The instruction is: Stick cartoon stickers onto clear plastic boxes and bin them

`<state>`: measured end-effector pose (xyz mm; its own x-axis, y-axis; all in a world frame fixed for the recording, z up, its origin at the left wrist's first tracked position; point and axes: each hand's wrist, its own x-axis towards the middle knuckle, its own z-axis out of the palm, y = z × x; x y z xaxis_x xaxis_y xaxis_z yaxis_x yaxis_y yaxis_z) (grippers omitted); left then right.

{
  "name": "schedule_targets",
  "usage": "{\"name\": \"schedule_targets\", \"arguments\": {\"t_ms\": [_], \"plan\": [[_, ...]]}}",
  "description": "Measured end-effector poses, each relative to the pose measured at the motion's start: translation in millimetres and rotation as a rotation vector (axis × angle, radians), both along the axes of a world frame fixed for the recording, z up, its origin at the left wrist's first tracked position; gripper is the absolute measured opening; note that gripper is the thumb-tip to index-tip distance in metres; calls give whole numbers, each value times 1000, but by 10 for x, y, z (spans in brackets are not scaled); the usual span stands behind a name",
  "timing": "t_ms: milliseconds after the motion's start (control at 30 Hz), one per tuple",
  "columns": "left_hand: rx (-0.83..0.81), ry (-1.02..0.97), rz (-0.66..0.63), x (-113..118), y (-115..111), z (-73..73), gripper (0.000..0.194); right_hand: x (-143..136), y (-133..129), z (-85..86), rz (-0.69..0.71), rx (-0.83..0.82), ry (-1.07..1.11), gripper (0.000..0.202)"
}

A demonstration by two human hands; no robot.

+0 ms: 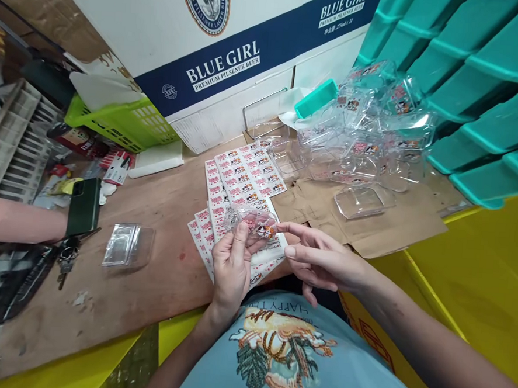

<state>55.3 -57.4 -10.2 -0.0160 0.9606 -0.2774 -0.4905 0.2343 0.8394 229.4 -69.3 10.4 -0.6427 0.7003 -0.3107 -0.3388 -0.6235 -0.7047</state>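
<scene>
My left hand [231,262] is closed around a small clear plastic box [251,221], thumb on top. The box carries a sticker [265,231] with cartoon animals and red lettering. Fingers apart, my right hand [320,256] is at the box's right side, its index fingertip at the sticker's edge. Whether that fingertip touches the box I cannot tell. Beneath my hands lie overlapping sticker sheets [242,175] with red print and cartoon animals, the nearest partly bare.
Clear boxes with stickers [354,135] are heaped at the back right, before stacked teal trays [481,73]. Another clear box [126,245] lies left, near a dark green phone [84,207] and keys [67,255]. A large beer carton [232,58] stands behind, beside a green basket [123,124].
</scene>
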Motion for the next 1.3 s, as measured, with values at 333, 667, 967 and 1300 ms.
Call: {"name": "schedule_targets", "arguments": {"t_ms": [333, 667, 967, 1300], "plan": [[68, 125, 93, 67, -47, -12, 24, -178, -106, 81, -135, 270, -424, 53], [61, 30, 129, 68, -36, 12, 23, -301, -223, 38, -220, 788, -861, 66], [67, -38, 133, 56, -9, 65, 22, -347, -236, -211, -47, 1115, -1434, 70], [134, -136, -201, 95, 82, 297, 24, 98, 301, 143, -558, 1137, -944, 69]]}}
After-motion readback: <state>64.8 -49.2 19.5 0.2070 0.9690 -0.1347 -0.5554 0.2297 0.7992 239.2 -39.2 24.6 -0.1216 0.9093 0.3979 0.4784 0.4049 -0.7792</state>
